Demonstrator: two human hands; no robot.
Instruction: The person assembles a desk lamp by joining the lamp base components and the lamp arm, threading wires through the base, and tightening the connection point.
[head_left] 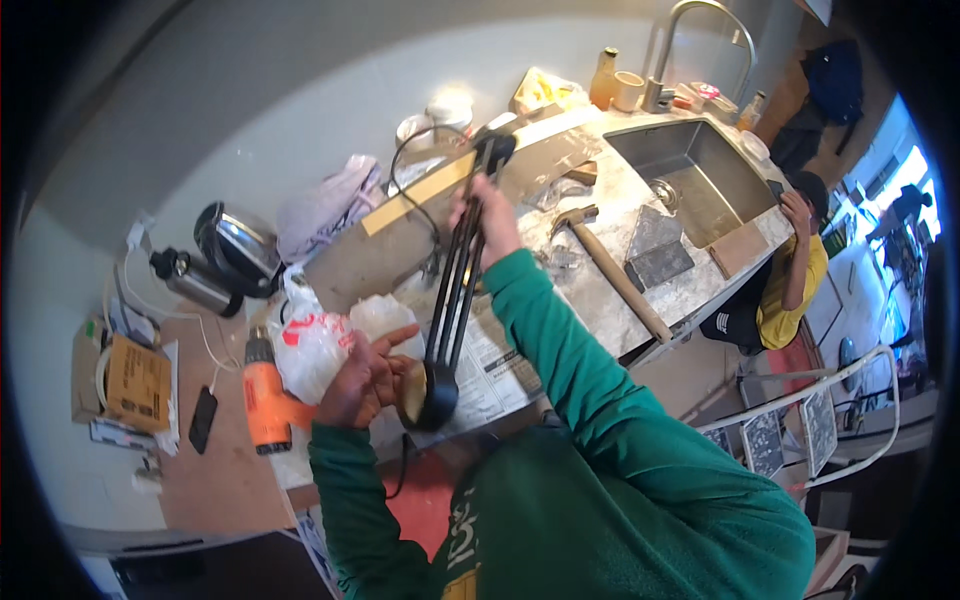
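My right hand [492,222] is wrapped around the upper part of a long black device [456,285] with slim parallel bars. It slants across the front of the counter; I cannot tell exactly what kind of device it is. At its lower end is a thick round black head [438,398] with a yellowish face. My left hand [365,378] is beside that face, fingers apart, the fingertips at or close to it. A black cord [397,180] loops near the device's upper end. Under the device lie newspaper sheets [485,380], and a white plastic bag [312,350] sits by my left hand.
A wooden-handled hammer [612,275] and dark stone pieces [660,262] lie right of my arm, before a steel sink [690,175]. An orange heat gun [266,395], phone [203,420] and kettle [235,245] are at left. Another person [785,270] crouches beyond the counter's right end.
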